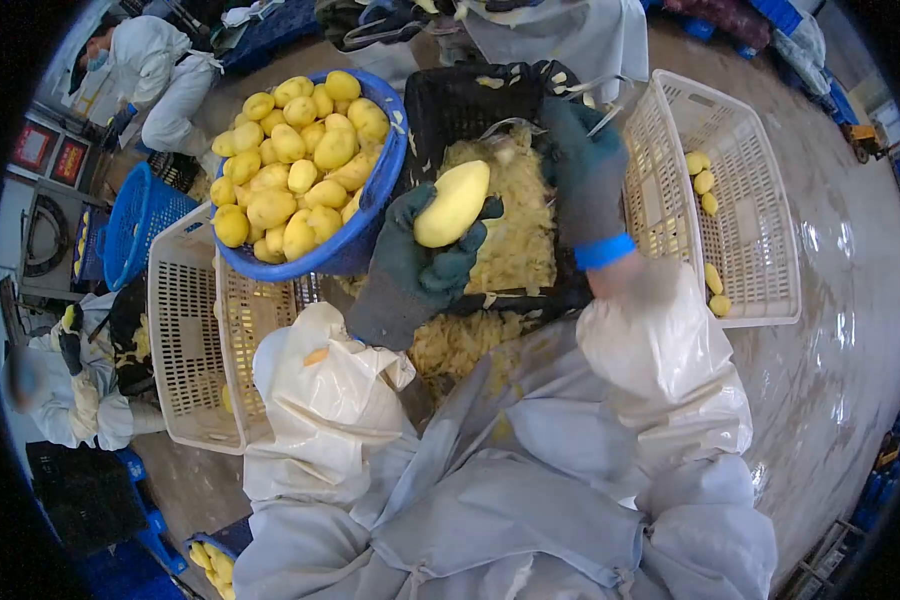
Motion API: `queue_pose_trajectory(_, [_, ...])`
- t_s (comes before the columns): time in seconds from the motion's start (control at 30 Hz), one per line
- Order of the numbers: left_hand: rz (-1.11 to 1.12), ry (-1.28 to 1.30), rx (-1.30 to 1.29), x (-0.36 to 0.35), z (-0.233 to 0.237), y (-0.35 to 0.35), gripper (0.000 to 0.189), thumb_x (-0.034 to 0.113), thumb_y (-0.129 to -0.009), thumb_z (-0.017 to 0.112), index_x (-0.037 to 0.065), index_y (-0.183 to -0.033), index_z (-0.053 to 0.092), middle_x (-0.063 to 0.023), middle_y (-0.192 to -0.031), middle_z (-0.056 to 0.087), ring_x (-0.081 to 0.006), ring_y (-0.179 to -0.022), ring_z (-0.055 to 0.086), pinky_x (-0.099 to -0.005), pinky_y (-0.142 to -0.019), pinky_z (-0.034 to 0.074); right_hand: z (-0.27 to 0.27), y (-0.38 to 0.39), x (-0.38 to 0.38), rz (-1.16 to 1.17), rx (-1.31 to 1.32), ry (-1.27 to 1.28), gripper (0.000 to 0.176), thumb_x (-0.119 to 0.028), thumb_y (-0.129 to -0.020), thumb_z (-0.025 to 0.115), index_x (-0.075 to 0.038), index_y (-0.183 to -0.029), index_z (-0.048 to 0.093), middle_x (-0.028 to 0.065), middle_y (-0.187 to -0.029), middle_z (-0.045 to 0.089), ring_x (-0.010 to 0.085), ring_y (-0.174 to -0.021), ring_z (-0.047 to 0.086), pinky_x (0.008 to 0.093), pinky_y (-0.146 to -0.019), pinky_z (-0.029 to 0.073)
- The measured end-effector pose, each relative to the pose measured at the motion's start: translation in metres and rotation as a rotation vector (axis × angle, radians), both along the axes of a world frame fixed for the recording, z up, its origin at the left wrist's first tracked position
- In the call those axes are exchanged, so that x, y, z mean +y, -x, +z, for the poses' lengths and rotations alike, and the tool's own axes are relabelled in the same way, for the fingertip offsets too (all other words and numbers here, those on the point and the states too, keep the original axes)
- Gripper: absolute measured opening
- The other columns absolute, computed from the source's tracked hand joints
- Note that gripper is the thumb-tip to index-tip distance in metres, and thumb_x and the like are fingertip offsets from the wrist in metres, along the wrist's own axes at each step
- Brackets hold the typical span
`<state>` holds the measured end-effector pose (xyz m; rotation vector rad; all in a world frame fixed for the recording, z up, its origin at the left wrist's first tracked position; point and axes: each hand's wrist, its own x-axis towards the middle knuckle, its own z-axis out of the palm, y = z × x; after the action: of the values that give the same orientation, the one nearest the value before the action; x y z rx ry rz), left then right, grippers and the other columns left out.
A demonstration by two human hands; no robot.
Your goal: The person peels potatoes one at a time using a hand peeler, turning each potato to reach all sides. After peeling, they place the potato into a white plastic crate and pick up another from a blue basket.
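Note:
A peeled, pale yellow potato is gripped in my left hand, which wears a dark green and grey glove; the fingers wrap its lower side. My right hand, in a matching glove with a blue wrist band, is closed around a metal peeler, mostly hidden by the fingers. Its curved end juts toward the potato without touching it. Beneath both hands is a black crate heaped with wet potato peelings. More peelings lie nearer my apron.
A blue basin piled with peeled potatoes stands at left, above white crates. On the right, another white crate holds several potatoes. One person in an apron is opposite; other workers are at left. The floor looks wet.

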<state>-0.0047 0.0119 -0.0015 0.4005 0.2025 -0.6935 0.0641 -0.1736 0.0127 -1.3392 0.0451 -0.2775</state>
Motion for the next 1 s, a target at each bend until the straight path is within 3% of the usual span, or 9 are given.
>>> queue_pose_trajectory(0.13, [-0.015, -0.368, -0.308, 0.000, -0.002, -0.002, 0.049, 0.034, -0.083, 0.063, -0.001, -0.116, 0.056, -0.0103, -0.089, 0.065, -0.0113, -0.056, 0.059, -0.0222, -0.041, 0.046, 0.025, 0.008, -0.012, 0.078, 0.086, -0.072, 0.019, -0.026, -0.086, 0.065, -0.007, -0.086, 0.068, -0.0034, -0.063, 0.053, 0.0053, -0.050, 0.044, 0.0213, -0.047, 0.033])
queue_pose_trajectory(0.2, [0.260, -0.824, -0.571, -0.016, 0.000, 0.007, 0.048, 0.024, -0.079, 0.069, -0.001, -0.118, 0.056, -0.0090, -0.098, 0.065, -0.0116, -0.076, 0.063, -0.0250, -0.058, 0.053, 0.021, 0.014, -0.008, 0.130, 0.175, -0.149, 0.020, -0.027, -0.085, 0.066, -0.007, -0.083, 0.067, -0.0036, -0.063, 0.053, 0.0055, -0.050, 0.043, 0.0215, -0.047, 0.032])
queue_pose_trajectory(0.33, [0.273, -0.990, -0.717, -0.015, 0.018, 0.010, 0.052, 0.014, -0.073, 0.070, -0.001, -0.121, 0.057, -0.0081, -0.103, 0.065, -0.0146, -0.090, 0.062, -0.0283, -0.078, 0.052, -0.015, -0.021, -0.019, -0.109, -0.013, -0.062, 0.020, -0.028, -0.084, 0.067, -0.009, -0.082, 0.063, -0.0037, -0.063, 0.052, 0.0052, -0.049, 0.042, 0.0206, -0.044, 0.030])
queue_pose_trajectory(0.43, [0.346, -1.011, -0.826, -0.016, 0.012, 0.006, 0.054, 0.013, -0.072, 0.070, -0.001, -0.122, 0.057, -0.0081, -0.106, 0.065, -0.0149, -0.094, 0.062, -0.0279, -0.082, 0.050, 0.029, 0.015, -0.011, 0.204, 0.248, -0.158, 0.017, -0.025, -0.084, 0.068, -0.009, -0.086, 0.064, -0.0033, -0.065, 0.053, 0.0061, -0.050, 0.044, 0.0208, -0.046, 0.032])
queue_pose_trajectory(0.6, [0.243, -1.024, -0.743, -0.008, 0.006, 0.006, 0.054, 0.012, -0.071, 0.071, 0.000, -0.122, 0.058, -0.0073, -0.108, 0.065, -0.0137, -0.096, 0.061, -0.0276, -0.084, 0.050, -0.008, -0.016, -0.015, -0.088, 0.106, -0.135, 0.018, -0.023, -0.082, 0.070, -0.007, -0.080, 0.064, -0.0001, -0.065, 0.057, 0.0104, -0.049, 0.049, 0.0255, -0.045, 0.036])
queue_pose_trajectory(0.67, [0.301, -0.919, -0.639, -0.011, -0.001, 0.006, 0.054, 0.012, -0.071, 0.071, 0.000, -0.122, 0.058, -0.0070, -0.107, 0.065, -0.0140, -0.094, 0.062, -0.0276, -0.081, 0.050, 0.006, -0.008, -0.021, 0.236, 0.225, -0.317, 0.018, -0.024, -0.083, 0.069, -0.007, -0.081, 0.064, 0.0001, -0.065, 0.057, 0.0108, -0.050, 0.048, 0.0276, -0.048, 0.038])
queue_pose_trajectory(0.8, [0.286, -1.020, -0.724, -0.013, 0.011, 0.008, 0.053, 0.012, -0.073, 0.071, -0.001, -0.122, 0.058, -0.0071, -0.100, 0.067, -0.0137, -0.088, 0.063, -0.0276, -0.077, 0.051, -0.027, -0.015, -0.017, -0.094, -0.025, 0.190, 0.021, -0.023, -0.084, 0.068, -0.003, -0.081, 0.065, 0.0039, -0.067, 0.062, 0.0153, -0.053, 0.054, 0.0326, -0.053, 0.044])
queue_pose_trajectory(0.87, [0.317, -0.954, -0.622, -0.009, -0.010, 0.002, 0.049, 0.012, -0.075, 0.069, -0.002, -0.121, 0.058, -0.0086, -0.099, 0.067, -0.0152, -0.087, 0.064, -0.0282, -0.076, 0.052, -0.008, -0.012, -0.015, -0.029, -0.053, -0.120, 0.021, -0.023, -0.084, 0.067, -0.002, -0.081, 0.067, -0.0010, -0.070, 0.062, 0.0085, -0.060, 0.053, 0.0265, -0.054, 0.043])
queue_pose_trajectory(1.0, [0.143, -0.512, 0.159, 0.006, -0.071, -0.010, 0.033, 0.018, -0.084, 0.066, 0.001, -0.112, 0.058, -0.0135, -0.100, 0.063, -0.0241, -0.091, 0.063, -0.0362, -0.077, 0.055, 0.007, -0.003, -0.002, -0.077, -0.062, -0.092, 0.028, -0.027, -0.078, 0.069, 0.001, -0.074, 0.064, 0.0117, -0.062, 0.062, 0.0176, -0.059, 0.058, 0.0376, -0.059, 0.047])
